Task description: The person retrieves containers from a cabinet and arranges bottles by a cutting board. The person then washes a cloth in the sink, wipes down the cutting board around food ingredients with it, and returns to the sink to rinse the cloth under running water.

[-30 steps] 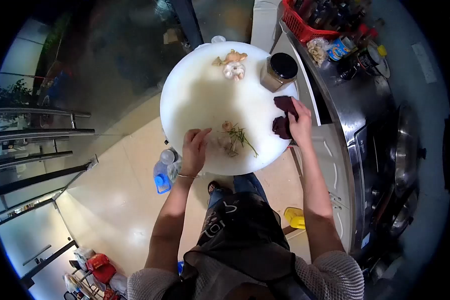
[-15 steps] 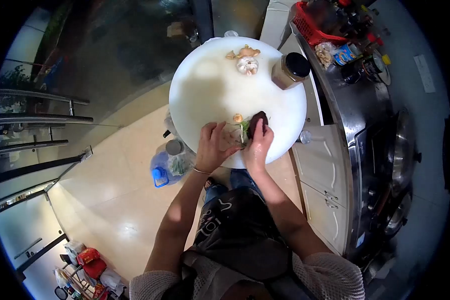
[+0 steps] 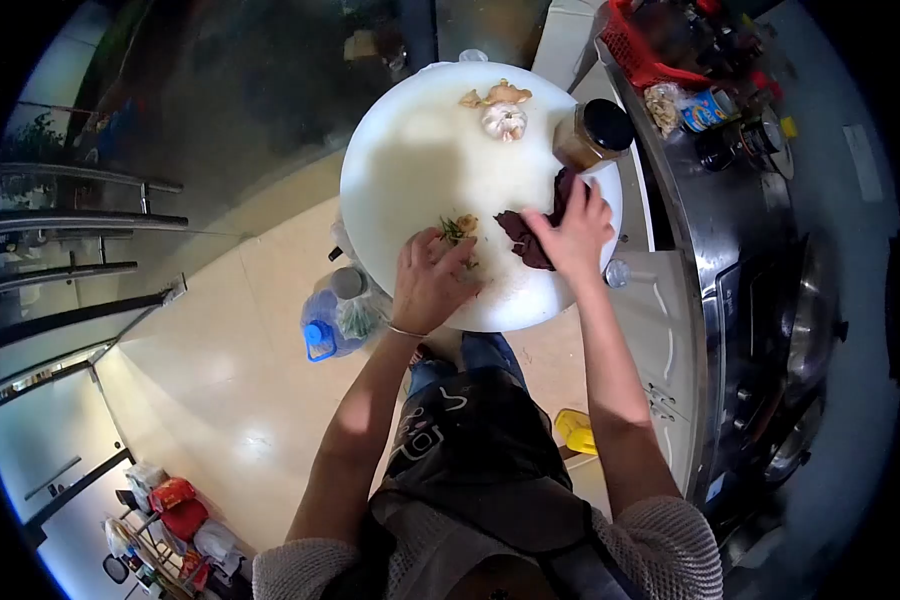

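A round white cutting board (image 3: pixel 410 190) lies under both hands. My left hand (image 3: pixel 432 282) rests near its front edge, fingers curved and apart, beside a small heap of green and tan scraps (image 3: pixel 457 230). My right hand (image 3: pixel 578 238) grips a crumpled dark maroon cloth (image 3: pixel 526 242) against the board's right side; the palm hides part of the cloth. Just beyond that cloth stands a jar with a black lid (image 3: pixel 607 124). A garlic bulb (image 3: pixel 504 121) sits at the far side, with pieces that look like ginger (image 3: pixel 497 95) behind it.
On the right runs a steel counter (image 3: pixel 685 205) with a red basket (image 3: pixel 642 58) of bottles, a blue can (image 3: pixel 708 108) and a stove (image 3: pixel 770 350). A blue-capped water jug (image 3: pixel 332 325) stands on the floor at left. Something yellow (image 3: pixel 575 430) shows below the board.
My right hand has moved right and away from me with the cloth, which is now more spread out. The hands are farther apart, and the scraps lie gathered by my left fingers.
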### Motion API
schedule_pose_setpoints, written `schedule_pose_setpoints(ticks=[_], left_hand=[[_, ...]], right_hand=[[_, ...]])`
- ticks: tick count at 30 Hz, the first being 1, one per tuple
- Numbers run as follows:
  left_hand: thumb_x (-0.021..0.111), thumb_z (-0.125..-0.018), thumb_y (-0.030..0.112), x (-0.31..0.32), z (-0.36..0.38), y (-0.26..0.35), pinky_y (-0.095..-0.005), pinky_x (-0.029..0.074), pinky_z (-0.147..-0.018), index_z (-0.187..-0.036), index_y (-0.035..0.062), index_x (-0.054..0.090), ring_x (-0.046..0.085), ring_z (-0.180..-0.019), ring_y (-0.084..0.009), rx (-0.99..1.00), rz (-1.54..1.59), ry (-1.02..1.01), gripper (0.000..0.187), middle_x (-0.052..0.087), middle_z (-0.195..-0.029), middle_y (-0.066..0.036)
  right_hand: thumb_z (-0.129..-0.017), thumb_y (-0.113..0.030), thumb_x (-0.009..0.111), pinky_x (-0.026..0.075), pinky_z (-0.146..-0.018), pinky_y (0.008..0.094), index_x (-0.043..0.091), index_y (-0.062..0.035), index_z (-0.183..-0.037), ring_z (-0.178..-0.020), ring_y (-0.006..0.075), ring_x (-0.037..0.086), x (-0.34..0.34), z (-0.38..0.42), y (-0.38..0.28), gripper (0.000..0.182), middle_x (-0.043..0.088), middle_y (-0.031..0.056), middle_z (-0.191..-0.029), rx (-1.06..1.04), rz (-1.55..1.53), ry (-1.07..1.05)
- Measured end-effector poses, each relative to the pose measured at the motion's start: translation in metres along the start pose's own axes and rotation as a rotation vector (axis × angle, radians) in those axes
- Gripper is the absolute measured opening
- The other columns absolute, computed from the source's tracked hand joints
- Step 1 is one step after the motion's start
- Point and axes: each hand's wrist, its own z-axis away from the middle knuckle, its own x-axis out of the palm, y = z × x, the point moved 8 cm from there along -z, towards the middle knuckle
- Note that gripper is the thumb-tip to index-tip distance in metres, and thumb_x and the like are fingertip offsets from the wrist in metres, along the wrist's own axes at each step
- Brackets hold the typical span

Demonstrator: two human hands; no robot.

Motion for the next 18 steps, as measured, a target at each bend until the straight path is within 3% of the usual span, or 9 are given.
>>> schedule_pose_setpoints(ticks=[1,3,6,8,13,18], left_hand=[[0.069,-0.061,0.02,0.002,0.001,-0.002,-0.0399,0.035,-0.084,-0.104,0.0091,0.053,0.04,-0.1,-0.0323,0.0,-0.009,0.006,0.047,0.042,-0.106,-0.014],[0.067,-0.062,0.017,0.007,0.002,-0.009,-0.0397,0.035,-0.085,-0.1,0.0086,0.055,0.039,-0.102,-0.0324,-0.001,-0.017,0.015,0.041,0.042,-0.108,-0.013],[0.063,-0.063,0.009,0.01,0.007,-0.022,-0.0401,0.036,-0.085,-0.091,0.0058,0.055,0.041,-0.1,-0.032,-0.057,0.086,0.063,0.03,0.043,-0.108,-0.012],[0.057,-0.061,-0.001,0.003,0.007,-0.018,-0.0395,0.038,-0.082,-0.086,0.005,0.054,0.044,-0.095,-0.0317,-0.008,0.091,0.131,0.025,0.047,-0.103,-0.013],[0.055,-0.062,-0.003,0.003,0.008,-0.023,-0.0391,0.039,-0.079,-0.084,0.003,0.052,0.045,-0.093,-0.0318,-0.054,0.115,0.202,0.023,0.048,-0.098,-0.013],[0.058,-0.06,-0.003,0.001,0.007,-0.023,-0.038,0.04,-0.08,-0.087,0.0029,0.05,0.046,-0.092,-0.0314,-0.035,0.091,0.221,0.029,0.047,-0.097,-0.012]], right_hand=[[-0.064,-0.052,0.06,0.024,-0.087,0.0506,0.038,-0.0023,-0.12,-0.108,0.0381,0.031,0.01,0.001,-0.008,0.078,0.027,0.0218,-0.127,-0.103,0.053,-0.059],[-0.067,-0.044,0.062,0.029,-0.083,0.0486,0.042,-0.001,-0.116,-0.102,0.0377,0.036,0.017,0.003,-0.013,0.068,0.033,0.0215,-0.121,-0.201,0.086,0.024],[-0.072,-0.017,0.062,0.037,-0.078,0.0408,0.052,0.0021,-0.104,-0.089,0.0356,0.044,0.013,0.011,0.003,0.039,0.046,0.021,-0.102,-0.226,-0.079,0.231],[-0.071,-0.017,0.063,0.037,-0.078,0.0409,0.053,0.003,-0.102,-0.089,0.0355,0.044,0.014,0.019,0.003,0.038,0.047,0.0214,-0.101,-0.227,-0.09,0.201],[-0.07,-0.014,0.063,0.038,-0.077,0.0406,0.054,0.0071,-0.097,-0.086,0.0362,0.045,-0.001,0.045,-0.031,0.035,0.049,0.023,-0.096,-0.281,-0.115,0.165],[-0.071,-0.005,0.059,0.042,-0.074,0.0395,0.056,0.0071,-0.094,-0.081,0.0361,0.051,0.01,0.109,-0.051,0.027,0.053,0.0219,-0.089,-0.285,-0.249,-0.06]])
